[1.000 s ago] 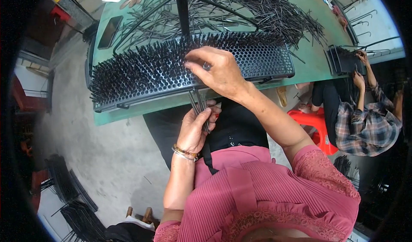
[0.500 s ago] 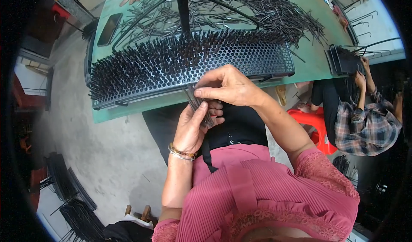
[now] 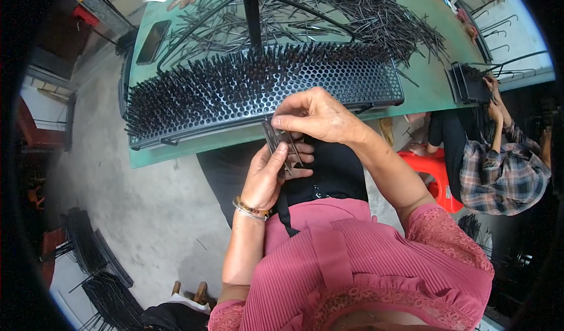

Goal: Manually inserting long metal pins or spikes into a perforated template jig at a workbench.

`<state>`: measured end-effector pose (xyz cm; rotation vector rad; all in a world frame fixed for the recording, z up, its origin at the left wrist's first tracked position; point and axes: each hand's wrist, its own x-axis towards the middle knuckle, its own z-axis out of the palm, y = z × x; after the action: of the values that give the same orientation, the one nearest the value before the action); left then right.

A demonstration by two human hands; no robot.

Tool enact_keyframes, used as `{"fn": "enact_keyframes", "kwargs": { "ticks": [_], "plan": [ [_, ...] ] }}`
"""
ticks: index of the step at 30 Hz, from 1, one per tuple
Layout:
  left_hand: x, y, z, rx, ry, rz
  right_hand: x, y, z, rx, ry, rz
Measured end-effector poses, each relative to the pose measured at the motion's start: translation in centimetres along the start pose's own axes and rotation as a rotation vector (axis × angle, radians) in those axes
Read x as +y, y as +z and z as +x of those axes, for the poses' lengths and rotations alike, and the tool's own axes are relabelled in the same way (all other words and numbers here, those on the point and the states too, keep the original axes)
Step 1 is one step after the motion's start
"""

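Note:
My left hand [image 3: 262,177] is closed around a small bundle of thin dark rods [image 3: 271,136], its thumb laid along them and its other fingers beneath. My right hand [image 3: 322,118] pinches at the upper end of that bundle with thumb and forefinger; whether it has one rod or several is hidden. Just beyond both hands lies a long metal rack with a perforated plate [image 3: 335,75]. Dark rods [image 3: 194,99] stand upright in its holes, dense on the left and along the far edge. Bare holes show toward the near right.
Loose rods [image 3: 376,17] are heaped across the green table [image 3: 170,155] behind the rack. A black post [image 3: 251,19] with slanting bars rises there. A phone [image 3: 154,42] lies at left. To the right, a co-worker in a plaid shirt [image 3: 499,172] handles another rack [image 3: 467,84], beside a red stool [image 3: 432,172].
The rods in my left hand have fanned a little apart, and its fingers have loosened. My right hand has shifted slightly to the right along with the bundle.

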<state>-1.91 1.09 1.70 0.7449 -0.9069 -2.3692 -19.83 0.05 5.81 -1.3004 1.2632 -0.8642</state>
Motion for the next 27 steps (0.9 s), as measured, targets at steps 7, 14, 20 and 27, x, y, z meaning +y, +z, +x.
{"fn": "enact_keyframes", "kwargs": {
  "ticks": [7, 14, 20, 27],
  "plan": [
    [-0.5, -0.6, 0.7, 0.11, -0.012, -0.131, -1.0, -0.8, 1.1, 0.523, -0.319, -0.058],
    [-1.1, -0.5, 0.8, 0.083, -0.042, -0.124, 0.3, -0.2, 3.8, 0.677, -0.555, -0.235],
    [-1.4, -1.0, 0.9, 0.097, -0.042, -0.143, 0.2, -0.2, 3.8, 0.636, -0.668, -0.375],
    [-1.4, -1.3, 0.9, 0.085, -0.041, -0.128, 0.5, 0.0, 4.2, 0.562, -0.747, -0.421]
  ]
}}
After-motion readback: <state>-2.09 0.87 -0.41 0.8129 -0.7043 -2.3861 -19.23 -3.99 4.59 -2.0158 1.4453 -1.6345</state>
